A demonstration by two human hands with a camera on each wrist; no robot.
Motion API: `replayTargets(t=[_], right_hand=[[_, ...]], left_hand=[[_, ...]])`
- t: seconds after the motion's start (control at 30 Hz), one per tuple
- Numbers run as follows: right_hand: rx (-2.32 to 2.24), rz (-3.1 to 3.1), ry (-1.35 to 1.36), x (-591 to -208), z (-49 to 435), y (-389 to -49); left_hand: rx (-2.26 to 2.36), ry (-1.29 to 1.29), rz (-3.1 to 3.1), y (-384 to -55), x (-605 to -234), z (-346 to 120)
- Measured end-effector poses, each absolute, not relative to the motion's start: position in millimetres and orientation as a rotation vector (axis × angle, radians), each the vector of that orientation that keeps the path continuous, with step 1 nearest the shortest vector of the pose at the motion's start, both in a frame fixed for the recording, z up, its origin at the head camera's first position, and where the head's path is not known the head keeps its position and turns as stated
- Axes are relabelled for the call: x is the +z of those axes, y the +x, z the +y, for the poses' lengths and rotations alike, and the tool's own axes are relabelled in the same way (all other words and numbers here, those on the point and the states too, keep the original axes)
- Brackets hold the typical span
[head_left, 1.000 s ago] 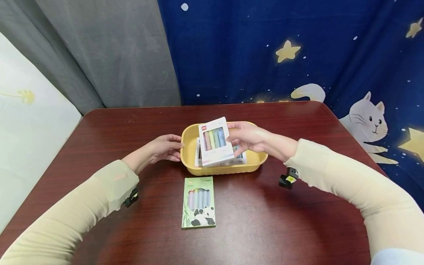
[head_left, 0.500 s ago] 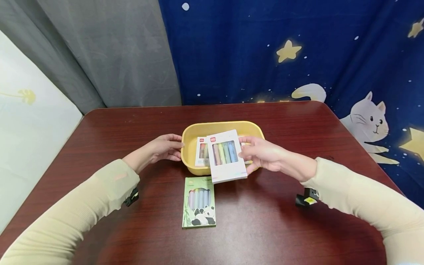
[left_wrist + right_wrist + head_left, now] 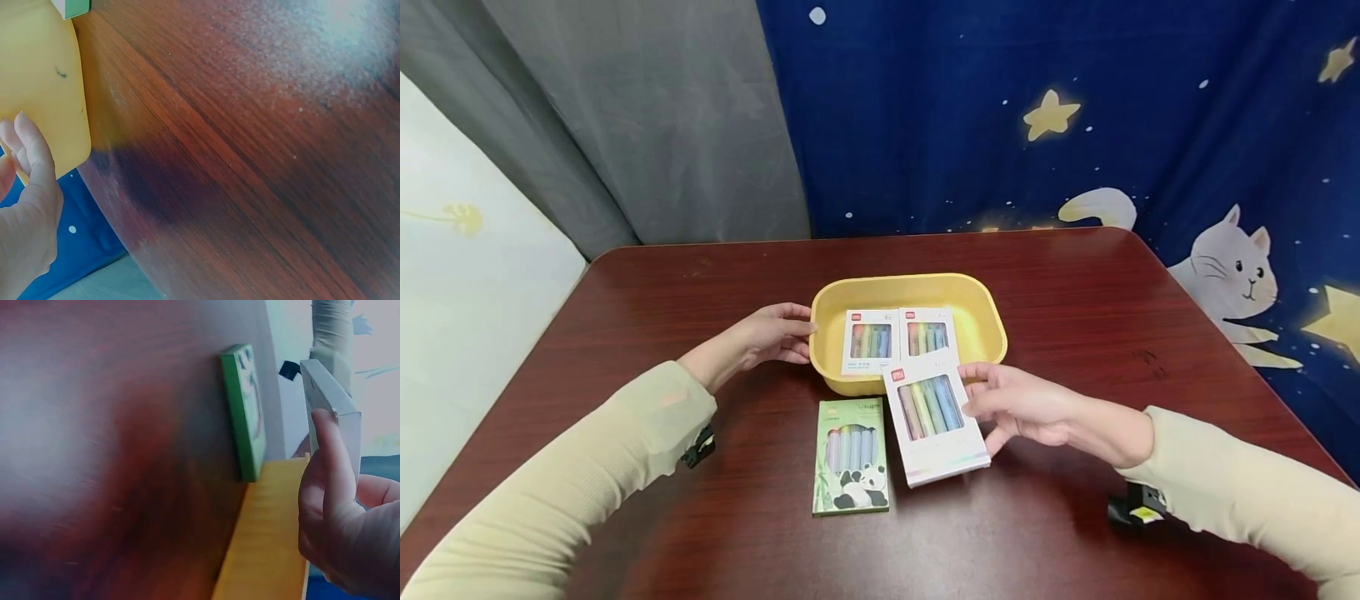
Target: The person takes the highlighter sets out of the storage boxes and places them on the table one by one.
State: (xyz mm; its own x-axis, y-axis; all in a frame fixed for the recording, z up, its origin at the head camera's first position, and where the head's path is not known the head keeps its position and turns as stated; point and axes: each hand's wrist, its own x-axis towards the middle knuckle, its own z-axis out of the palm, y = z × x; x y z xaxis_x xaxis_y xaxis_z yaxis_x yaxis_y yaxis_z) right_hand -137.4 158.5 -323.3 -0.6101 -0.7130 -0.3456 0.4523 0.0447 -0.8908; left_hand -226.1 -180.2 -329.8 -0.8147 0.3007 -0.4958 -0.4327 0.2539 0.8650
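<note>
My right hand [image 3: 1026, 410] grips a white box of crayons [image 3: 928, 454] by its right edge. Colored sticks show through the box's window. In the right wrist view the box [image 3: 331, 390] is raised off the table, thumb on one side and fingers on the other. My left hand [image 3: 772, 335] pinches the left rim of a yellow plastic basket [image 3: 829, 325], thumb and fingers on either side of the wall [image 3: 44, 81] in the left wrist view. Inside the basket lie two similar white boxes side by side, the left box [image 3: 868, 364] and the right box [image 3: 929, 315].
A green box [image 3: 850, 457] with a panda picture and pale pens in its window lies flat in front of the basket, just left of the held box. All stand on a dark red wooden table [image 3: 1045, 542]. Curtains [image 3: 925, 125] hang behind the table's far edge.
My right hand has carried the white box of crayons from over the basket toward me and slightly right, uncovering the two boxes inside. The left hand stays at the rim.
</note>
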Motion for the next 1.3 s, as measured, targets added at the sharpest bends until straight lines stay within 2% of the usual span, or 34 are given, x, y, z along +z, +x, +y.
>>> replayTargets(t=[0.3, 0.67, 1.3], right_hand=[[-1.674, 1.444, -0.283, -338.5, 168.9, -123.8], [-1.658, 1.479, -0.168, -362.5, 158.5, -117.7], [-1.695, 1.551, -0.126, -365.5, 145.4, -113.8]], left_hand=[[1.625, -0.116, 1.935, -227.0, -331.7, -183.9], [1.63, -0.104, 1.922, -226.5, -330.7, -184.1], [1.623, -0.112, 1.921, -227.3, -329.7, -180.5]])
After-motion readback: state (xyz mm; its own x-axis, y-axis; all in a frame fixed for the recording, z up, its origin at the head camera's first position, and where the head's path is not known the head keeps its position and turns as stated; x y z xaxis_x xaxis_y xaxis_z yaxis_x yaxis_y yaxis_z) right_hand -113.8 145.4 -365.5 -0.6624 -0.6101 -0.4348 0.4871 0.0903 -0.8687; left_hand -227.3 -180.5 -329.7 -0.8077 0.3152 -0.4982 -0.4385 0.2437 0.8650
